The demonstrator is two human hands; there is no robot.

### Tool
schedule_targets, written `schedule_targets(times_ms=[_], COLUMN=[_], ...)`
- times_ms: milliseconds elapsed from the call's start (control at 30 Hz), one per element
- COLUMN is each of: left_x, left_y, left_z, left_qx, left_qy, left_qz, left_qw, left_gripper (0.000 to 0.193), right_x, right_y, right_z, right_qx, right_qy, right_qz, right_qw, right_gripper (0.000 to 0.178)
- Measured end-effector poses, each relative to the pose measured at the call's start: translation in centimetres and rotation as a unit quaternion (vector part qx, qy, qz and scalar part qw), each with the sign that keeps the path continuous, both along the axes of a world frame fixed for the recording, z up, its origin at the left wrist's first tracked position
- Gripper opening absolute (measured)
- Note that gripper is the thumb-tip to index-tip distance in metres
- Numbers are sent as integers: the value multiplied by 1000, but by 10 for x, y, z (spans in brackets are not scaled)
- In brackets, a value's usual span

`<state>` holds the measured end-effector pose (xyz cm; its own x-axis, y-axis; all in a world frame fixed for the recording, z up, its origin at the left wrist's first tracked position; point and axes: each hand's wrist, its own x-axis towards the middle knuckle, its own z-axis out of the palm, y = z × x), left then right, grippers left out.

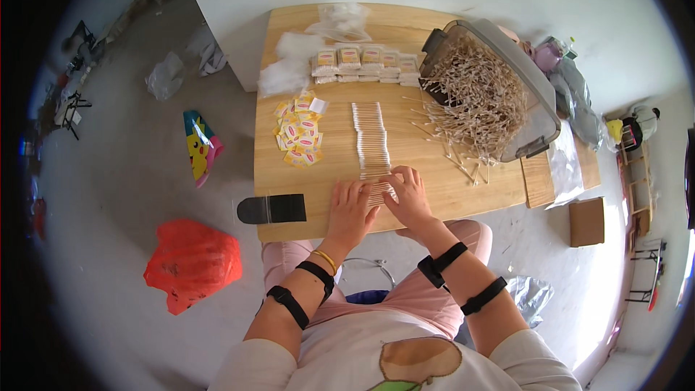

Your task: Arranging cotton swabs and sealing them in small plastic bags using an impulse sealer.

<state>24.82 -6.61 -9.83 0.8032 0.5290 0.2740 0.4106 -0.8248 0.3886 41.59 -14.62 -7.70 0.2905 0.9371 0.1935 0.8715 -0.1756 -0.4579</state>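
Cotton swabs with white tips (371,137) lie side by side in a long row down the wooden table (449,203). At the row's near end, my left hand (350,206) rests along the left tips, thumb apart from the fingers. Opposite it, my right hand (410,199) touches the right side, its fingers bent over the swabs and its thumb spread. Part of the near end is hidden under my fingers. A large heap of loose swabs (481,94) fills a tipped grey plastic bin (539,112) at the far right, some spilling onto the table.
Yellow-and-white cards (298,130) lie in a pile left of the row. Packed swab bundles (349,65) stand in stacks behind, beside clear plastic bags (286,72). A black strap-like piece (271,208) overhangs the left edge. A red bag (194,264) and a cardboard box (586,221) are on the floor.
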Motion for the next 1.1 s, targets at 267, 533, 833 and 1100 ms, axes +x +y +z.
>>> schedule_targets(times_ms=[267, 533, 833, 1100], left_x=[-12, -18, -15, -15], left_y=[1, 0, -11, -13], left_z=[1, 4, -8, -7], left_qx=[-27, -19, -14, 6], left_qy=[1, 43, 109, 131], left_qz=[-43, -39, 5, 7], left_qw=[999, 998, 994, 991], left_gripper=[56, 75, 99, 97], right_x=[-5, -29, -50, -53], right_y=[-39, -47, -34, -34], right_z=[1, -7, -31, -30], right_qx=[-12, -53, -61, -58], right_qy=[68, -22, -83, -87], right_qz=[-38, 17, -5, -16], right_qw=[997, 998, 995, 994], right_gripper=[51, 89, 85, 84])
